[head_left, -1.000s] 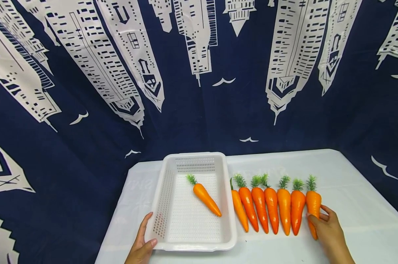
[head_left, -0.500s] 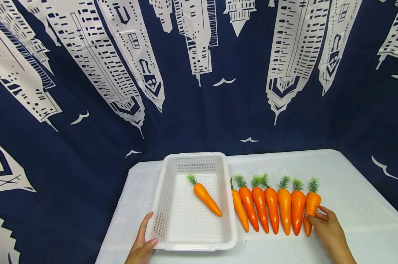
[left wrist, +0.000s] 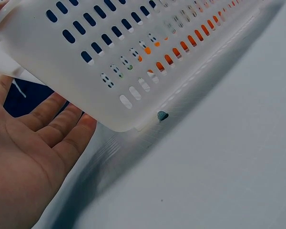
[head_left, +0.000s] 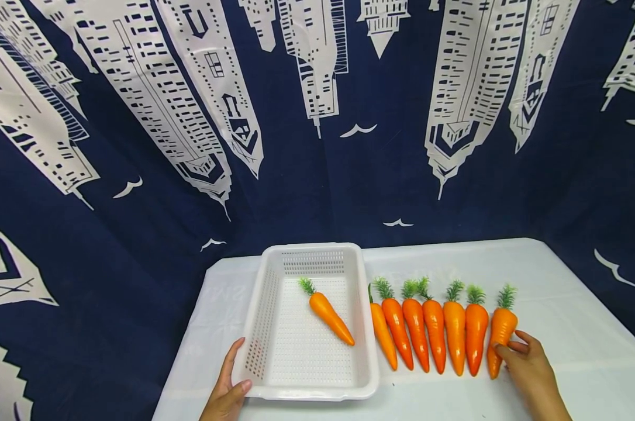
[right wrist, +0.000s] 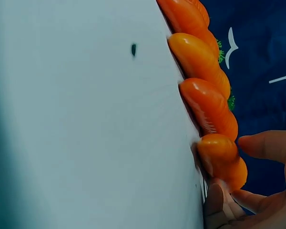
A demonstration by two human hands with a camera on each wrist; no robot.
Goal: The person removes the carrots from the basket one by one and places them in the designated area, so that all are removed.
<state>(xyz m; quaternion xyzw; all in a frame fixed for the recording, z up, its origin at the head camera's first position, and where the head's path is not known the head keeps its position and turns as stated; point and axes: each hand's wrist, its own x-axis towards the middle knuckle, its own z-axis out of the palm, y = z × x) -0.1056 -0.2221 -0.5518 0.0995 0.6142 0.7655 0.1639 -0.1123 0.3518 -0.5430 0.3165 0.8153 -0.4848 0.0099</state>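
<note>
My right hand (head_left: 528,365) pinches the lower part of a carrot (head_left: 503,324) with a green leafy top, at the right end of a row. The right wrist view shows this carrot (right wrist: 221,160) between thumb and fingers, its tip toward the camera. Its leaves lean slightly right. To its left lie several more carrots (head_left: 455,339), side by side, tips toward me. My left hand (head_left: 228,386) holds the near left corner of a white plastic basket (head_left: 307,393), thumb at the rim and fingers along the side. One carrot (head_left: 330,318) lies diagonally inside the basket.
A white cover lies over the table (head_left: 575,327). Behind hangs a dark blue cloth (head_left: 317,193) printed with white buildings and birds. The row's leftmost piece (head_left: 383,336), with a thin green stem, lies against the basket's right side. A small dark speck (right wrist: 133,49) is on the cover.
The right-end carrot swung its tip left and leaves right, coming close to its neighbour, then shifted slightly right with my right hand. The left hand and basket stay put.
</note>
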